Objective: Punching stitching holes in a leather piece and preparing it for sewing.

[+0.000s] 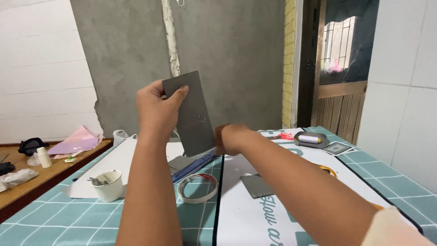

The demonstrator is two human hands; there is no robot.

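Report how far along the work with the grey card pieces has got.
Done, by the look of it: one small grey piece already lies flat on the white sheet, and another grey piece lies by the blue ruler.
In hand: the left hand holds a tall grey card upright; the right hand grips its lower edge.
Left: the tape roll lies untouched.

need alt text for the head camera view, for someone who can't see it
Two bare hands hold a grey rectangular sheet upright above a teal gridded table: the left hand grips its top corner, the right hand its lower edge. Below lie a roll of tape, a white cup, a blue ruler and a smaller grey piece.
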